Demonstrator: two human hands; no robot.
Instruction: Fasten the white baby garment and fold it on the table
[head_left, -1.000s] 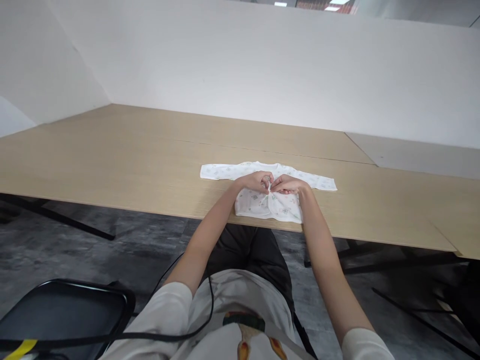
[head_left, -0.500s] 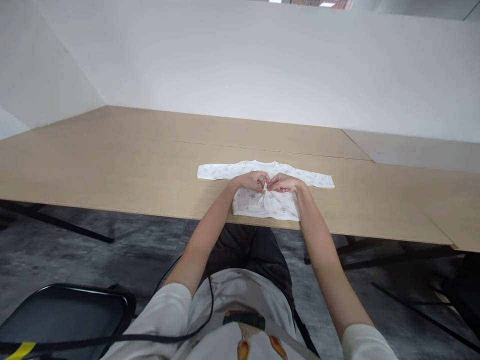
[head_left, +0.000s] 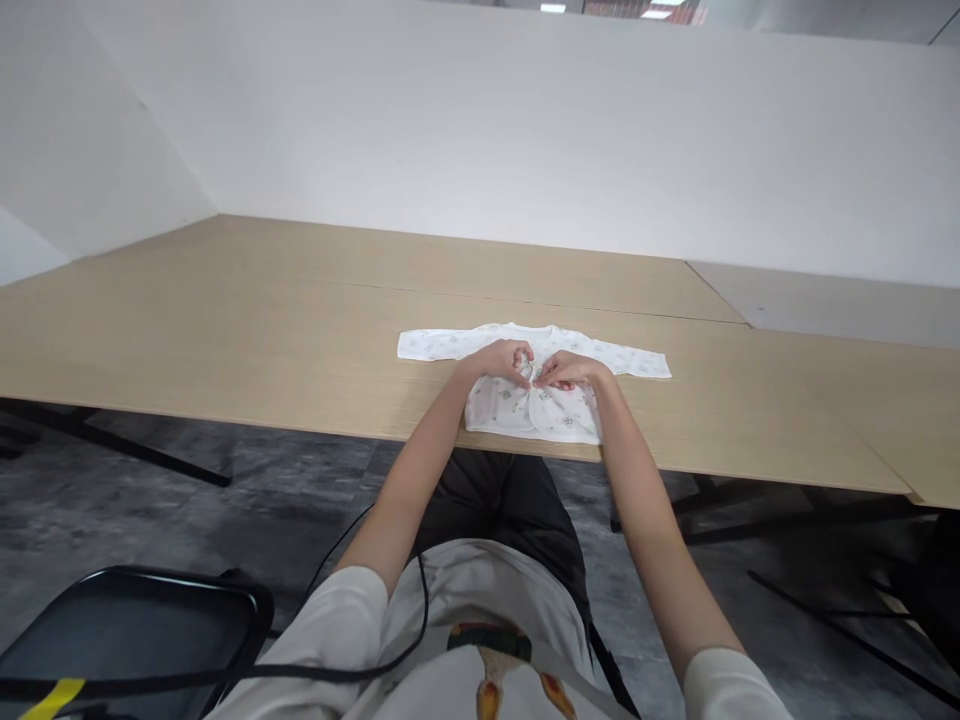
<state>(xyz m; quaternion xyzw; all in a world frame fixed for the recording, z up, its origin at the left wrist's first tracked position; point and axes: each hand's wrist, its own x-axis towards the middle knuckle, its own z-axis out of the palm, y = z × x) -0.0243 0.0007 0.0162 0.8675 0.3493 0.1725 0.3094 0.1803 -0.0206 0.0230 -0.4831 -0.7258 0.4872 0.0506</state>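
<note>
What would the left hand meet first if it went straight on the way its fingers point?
Probably the right hand, close ahead at the front of the shirt; depth is unclear, so the shirt itself might come first.

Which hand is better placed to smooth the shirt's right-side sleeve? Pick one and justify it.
The right hand, I'd judge: it is nearer that sleeve, which spreads out beyond it. The left hand is over the other half of the shirt. Both are at its middle front, though.
</note>
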